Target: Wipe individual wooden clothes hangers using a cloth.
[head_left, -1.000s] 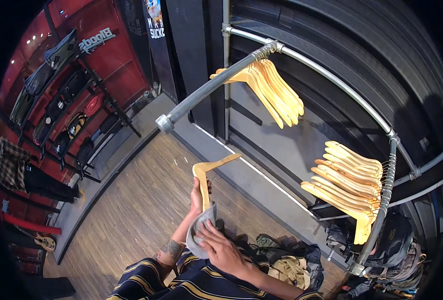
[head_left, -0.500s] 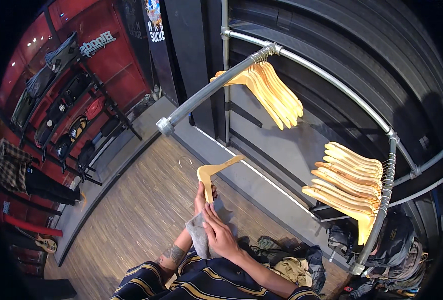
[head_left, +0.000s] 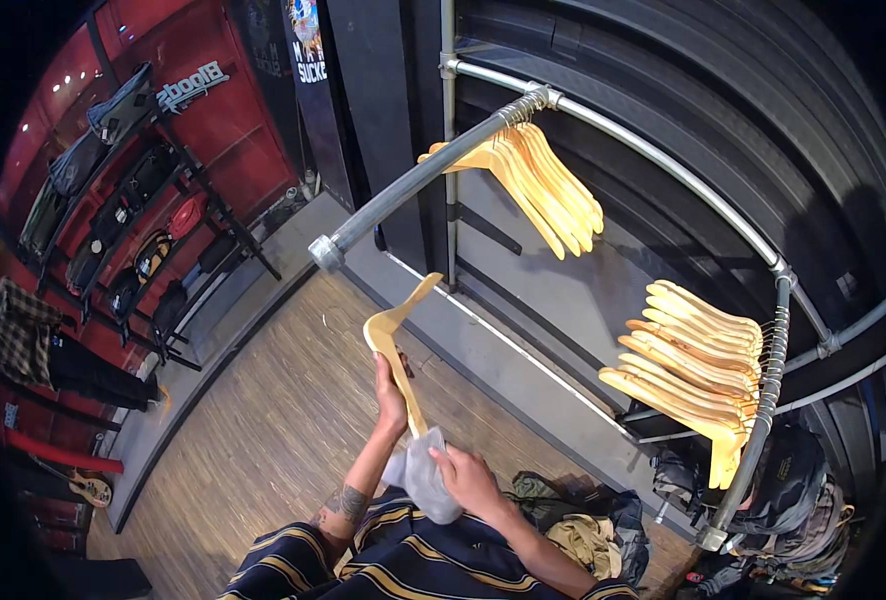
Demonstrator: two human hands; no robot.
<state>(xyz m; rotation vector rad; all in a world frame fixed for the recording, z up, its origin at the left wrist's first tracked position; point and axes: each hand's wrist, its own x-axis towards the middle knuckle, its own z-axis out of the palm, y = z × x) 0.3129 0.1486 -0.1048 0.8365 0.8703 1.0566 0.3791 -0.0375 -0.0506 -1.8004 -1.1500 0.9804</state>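
Observation:
A single wooden hanger [head_left: 396,335] is held upright at a slant below the metal rail, with its hook faintly visible to the left. My left hand [head_left: 389,398] grips it partway along the lower arm, with fingertips showing on its right side. My right hand [head_left: 465,480] is closed on a grey cloth [head_left: 421,488], which wraps the hanger's lower end. To the right, a row of wooden hangers [head_left: 698,370] hangs on the curved pipe rail, and another bunch [head_left: 543,185] hangs higher, from the straight rail [head_left: 413,180].
Bags and packs [head_left: 783,480] are heaped at lower right, with folded garments [head_left: 583,540] on the wooden floor [head_left: 243,410] beside me. A black shelf rack [head_left: 143,240] with bags stands by the red wall, a clothed display [head_left: 28,335] below it. A grey platform [head_left: 518,355] runs under the rails.
My left hand and the hanger have shifted left, with the hanger's top rising. My right hand has slid down and right with the cloth to the hanger's lower end.

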